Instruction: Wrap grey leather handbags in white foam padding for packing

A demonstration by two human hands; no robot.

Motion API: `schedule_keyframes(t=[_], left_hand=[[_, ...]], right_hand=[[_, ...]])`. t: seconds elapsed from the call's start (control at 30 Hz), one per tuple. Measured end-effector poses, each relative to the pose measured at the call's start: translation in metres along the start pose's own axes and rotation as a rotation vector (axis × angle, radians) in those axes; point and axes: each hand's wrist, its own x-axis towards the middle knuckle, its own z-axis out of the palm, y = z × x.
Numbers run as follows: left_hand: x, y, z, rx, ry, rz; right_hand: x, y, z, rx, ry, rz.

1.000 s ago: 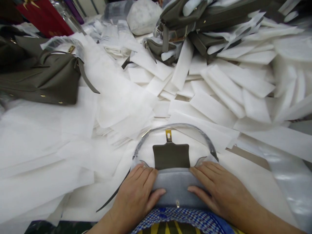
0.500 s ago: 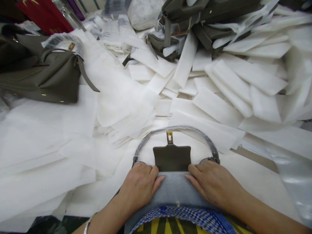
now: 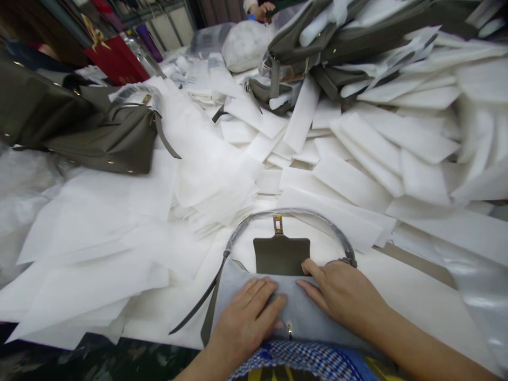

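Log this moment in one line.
left hand: on bag's grey face | right hand: at bag's far edge, beside flap | flap: extended beyond edge | handle: film-wrapped

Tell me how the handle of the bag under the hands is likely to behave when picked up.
The handle would probably be springy rather than limp, since it shows an even, unkinked arch. Its clear wrap looks shiny, so the grip may be a little slippery.
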Motion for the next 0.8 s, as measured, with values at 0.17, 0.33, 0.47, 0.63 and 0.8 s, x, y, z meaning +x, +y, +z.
schedule_keyframes(t=[0.17, 0.33, 0.47, 0.63, 0.8], left_hand=[[-0.02, 0.007, 0.001, 0.014, -0.202, 0.053], [-0.02, 0.012, -0.005, -0.054, -0.263, 0.0], [-0.02, 0.014, -0.007, -0.066, -0.24, -0.007], [-0.022, 0.014, -0.004, -0.051, -0.213, -0.001], [-0.024, 0.015, -0.004, -0.065, -0.166, 0.001]], right_hand=[[0.003, -0.001, 0.0, 0.027, -0.038, 0.011], [0.0, 0.001, -0.012, 0.116, -0.071, 0.051], [0.019, 0.007, -0.032, 0.32, 0.125, 0.06], [0.071, 0.007, -0.042, 0.516, 0.377, 0.112], [0.056, -0.01, -0.047, 0.784, 0.323, -0.076]])
